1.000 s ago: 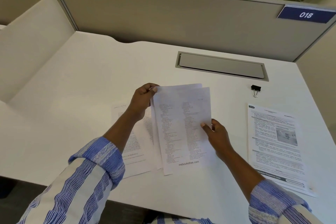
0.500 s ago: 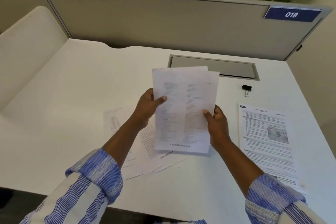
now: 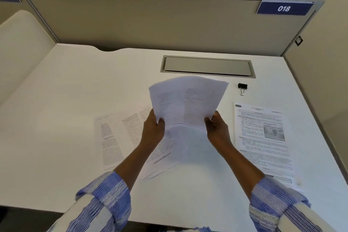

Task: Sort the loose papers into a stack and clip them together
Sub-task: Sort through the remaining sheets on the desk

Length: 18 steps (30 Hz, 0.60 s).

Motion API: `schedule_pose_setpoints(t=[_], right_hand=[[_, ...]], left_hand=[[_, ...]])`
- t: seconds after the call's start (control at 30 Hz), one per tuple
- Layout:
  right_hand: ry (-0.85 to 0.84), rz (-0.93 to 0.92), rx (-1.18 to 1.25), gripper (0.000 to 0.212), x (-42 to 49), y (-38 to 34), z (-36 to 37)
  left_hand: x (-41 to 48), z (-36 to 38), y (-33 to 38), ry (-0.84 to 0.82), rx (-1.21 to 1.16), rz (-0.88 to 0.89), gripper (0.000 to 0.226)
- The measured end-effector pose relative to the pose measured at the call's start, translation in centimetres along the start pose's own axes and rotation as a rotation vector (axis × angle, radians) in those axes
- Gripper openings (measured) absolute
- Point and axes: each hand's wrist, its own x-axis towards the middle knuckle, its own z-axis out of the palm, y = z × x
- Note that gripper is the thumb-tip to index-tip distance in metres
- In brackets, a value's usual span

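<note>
Held sheets above open desk

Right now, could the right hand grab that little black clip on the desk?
Probably not yet. The right hand is busy gripping the held papers together with the left hand. The black clip lies in the open past it, with nothing blocking the way, so it would need to let go first.
</note>
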Motion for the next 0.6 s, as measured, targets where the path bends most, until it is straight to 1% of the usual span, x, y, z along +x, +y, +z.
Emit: schedule_pose_setpoints(t=[0.07,0.13,0.17,0.27,0.37,0.47,0.6], right_hand=[[0.052,-0.028,-0.059,0.014,0.3,0.2,-1.1],[0.134,-0.063,-0.093,0.016,0.5,0.9,-2.9],[0.171,-0.063,-0.103,0.018,0.6,1.4,-3.8],[0.268,0.021,-0.115,0.021,0.4,3.6,-6.9],[0.346,0.124,-0.159,0.022,-0.5,6.7,-10.4],[0.389,0.223,-0.208,0.021,-1.8,9.4,-13.0],[0.416,0.327,-0.249,0.021,-3.2,12.2,-15.8]], left_hand=[[0.0,0.9,0.1,0.048,0.021,-0.016,0.032],[-0.1,2.6,0.8,0.056,0.023,-0.042,0.016],[-0.2,3.4,1.2,0.051,0.01,-0.061,0.014],[-0.8,7.0,2.5,-0.007,-0.025,-0.123,0.022],[-2.0,11.7,3.7,-0.127,-0.01,-0.166,0.024],[-3.5,15.5,4.5,-0.232,-0.018,-0.189,0.024],[-5.4,19.7,5.3,-0.349,0.005,-0.252,0.031]])
